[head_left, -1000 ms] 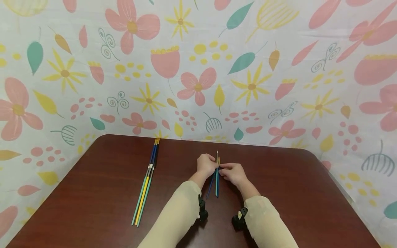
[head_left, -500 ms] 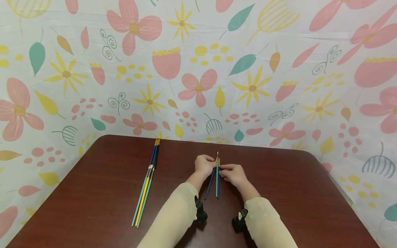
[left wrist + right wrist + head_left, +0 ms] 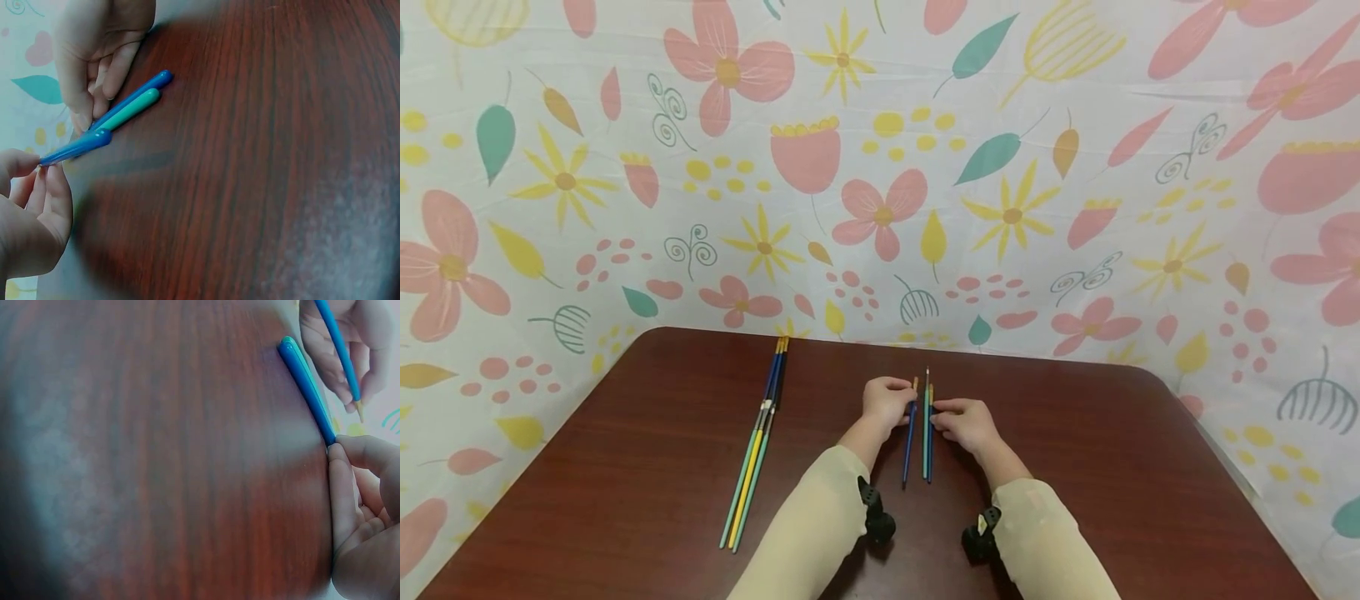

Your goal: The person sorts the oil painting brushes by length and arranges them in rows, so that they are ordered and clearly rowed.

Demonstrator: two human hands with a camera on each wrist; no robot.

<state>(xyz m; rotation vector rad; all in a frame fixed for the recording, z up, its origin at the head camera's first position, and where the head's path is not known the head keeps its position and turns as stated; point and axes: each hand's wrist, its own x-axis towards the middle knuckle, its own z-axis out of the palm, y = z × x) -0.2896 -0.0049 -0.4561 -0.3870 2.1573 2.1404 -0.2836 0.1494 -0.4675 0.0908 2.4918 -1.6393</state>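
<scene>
My left hand (image 3: 883,405) pinches a blue paintbrush (image 3: 909,443) near its metal-and-bristle end. In the left wrist view the rounded handle end of this brush (image 3: 87,145) points away from the fingers. To its right lie a teal paintbrush (image 3: 925,450) and another blue paintbrush (image 3: 931,454), side by side on the table. My right hand (image 3: 972,427) pinches that second blue brush near its upper part with thumb and fingertips. The right wrist view shows the blue handle (image 3: 307,390) overlapping the teal one. Fingers cover part of the right-hand brush.
On the left of the brown table (image 3: 647,467), yellow and teal paintbrushes (image 3: 747,492) lie in a row. Blue and dark brushes (image 3: 771,379) lie beyond them, tips toward the back edge. A flower-printed cloth (image 3: 880,275) hangs behind the table.
My left hand has moved left, drawing its blue paintbrush away from the teal one, so a gap now shows between them. The right hand has stayed almost still.
</scene>
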